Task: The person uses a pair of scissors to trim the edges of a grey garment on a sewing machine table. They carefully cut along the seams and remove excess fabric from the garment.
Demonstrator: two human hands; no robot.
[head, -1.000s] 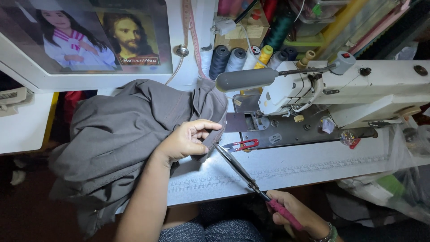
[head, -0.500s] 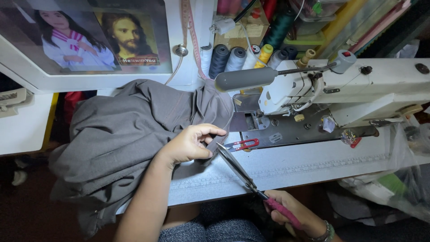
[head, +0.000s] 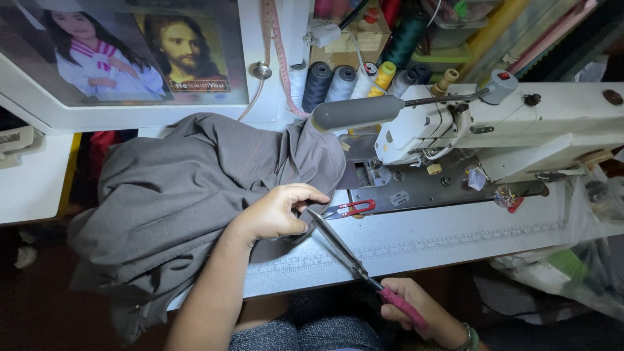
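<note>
A heap of grey fabric [head: 188, 188] lies on the left part of the sewing table [head: 442, 240]. My left hand [head: 276, 211] pinches the cloth's near edge, fingers curled on it. My right hand [head: 416, 312], low by the table's front edge, grips the pink handles of long scissors [head: 344, 250]. The blades point up and left, and their tips meet the fabric edge just beside my left fingers.
A white sewing machine [head: 507, 123] stands at the right with its grey lamp arm [head: 357, 112] above the plate. Small red thread snips [head: 351, 208] lie by the needle plate. Thread spools [head: 344, 81] and framed pictures [head: 123, 49] line the back. Plastic bags [head: 572, 266] hang at the right.
My left hand has shifted slightly along the fabric edge, and the scissor tips have come closer to it. My right hand stays low at the table's front.
</note>
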